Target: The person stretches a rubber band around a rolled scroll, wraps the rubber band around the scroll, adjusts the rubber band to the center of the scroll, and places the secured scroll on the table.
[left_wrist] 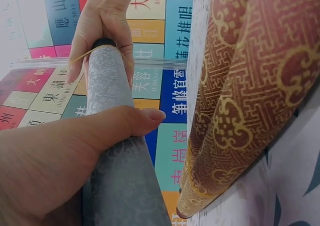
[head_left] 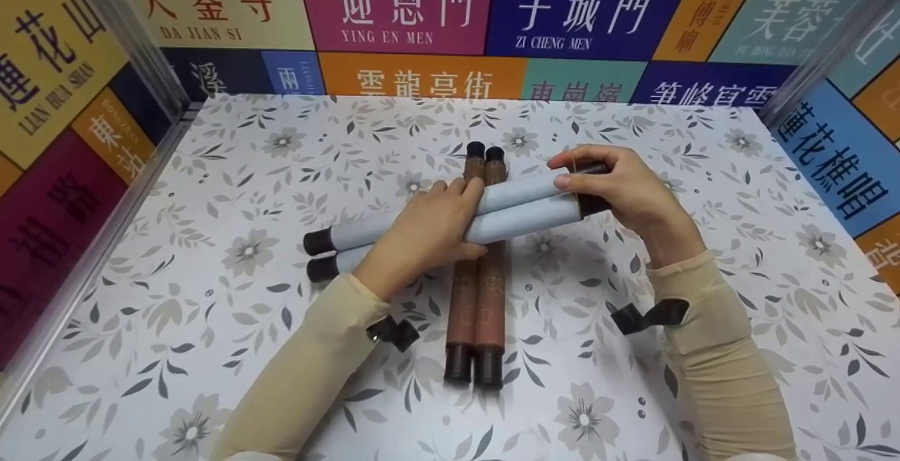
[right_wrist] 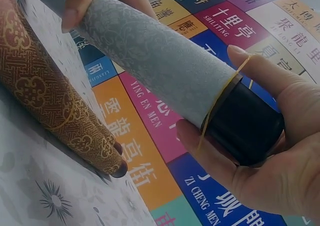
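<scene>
Two pale blue scrolls [head_left: 527,222] with dark end knobs lie side by side, slanting across two brown patterned scrolls [head_left: 478,292]. My left hand [head_left: 429,225] grips the blue pair near the middle, its thumb across one in the left wrist view. At their right end, my right hand [head_left: 622,190] cups the dark knobs [right_wrist: 245,126]. A thin yellow rubber band [right_wrist: 220,98] loops the blue scrolls beside the knobs. It is stretched between the spread thumb and fingers of my right hand. The brown pair rests on the table, untouched by my fingertips as far as shows.
A white tabletop [head_left: 211,292] with grey flowers and leaves lies beneath everything. Colourful panels with large characters [head_left: 401,4] stand along the back and both sides. A black strap is on each sleeved wrist.
</scene>
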The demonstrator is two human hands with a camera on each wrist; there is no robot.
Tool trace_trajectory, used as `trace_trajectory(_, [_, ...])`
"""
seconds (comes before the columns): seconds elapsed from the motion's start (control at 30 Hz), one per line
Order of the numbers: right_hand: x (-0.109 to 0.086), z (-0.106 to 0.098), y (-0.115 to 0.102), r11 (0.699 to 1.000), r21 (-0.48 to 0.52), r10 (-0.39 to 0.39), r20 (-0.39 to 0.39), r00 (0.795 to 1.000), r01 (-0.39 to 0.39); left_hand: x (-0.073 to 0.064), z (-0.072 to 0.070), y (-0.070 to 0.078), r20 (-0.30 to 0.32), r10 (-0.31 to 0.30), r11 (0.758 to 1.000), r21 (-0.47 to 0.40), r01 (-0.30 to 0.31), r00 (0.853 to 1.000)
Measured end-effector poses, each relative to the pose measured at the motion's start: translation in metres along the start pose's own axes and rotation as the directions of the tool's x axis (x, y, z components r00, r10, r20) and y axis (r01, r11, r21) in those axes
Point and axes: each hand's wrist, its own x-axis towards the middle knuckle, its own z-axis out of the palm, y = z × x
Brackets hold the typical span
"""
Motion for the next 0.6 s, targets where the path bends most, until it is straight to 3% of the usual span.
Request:
trace_trajectory(0.3, [0.000,-0.007,0.003,0.984,-0.175,0.056,0.082,0.995,-0.041,-0.001,-0.003,0.001,0.021,0.044,0.998,0.035,-0.044,0.999])
trace_trajectory(0.6, [0.001,-0.013,0.006,0.993,-0.114,0.052,0.203,0.978,-0.029,-0.002,-0.003,0.000,0.023,0.065,0.996,0.051,-0.066,0.998])
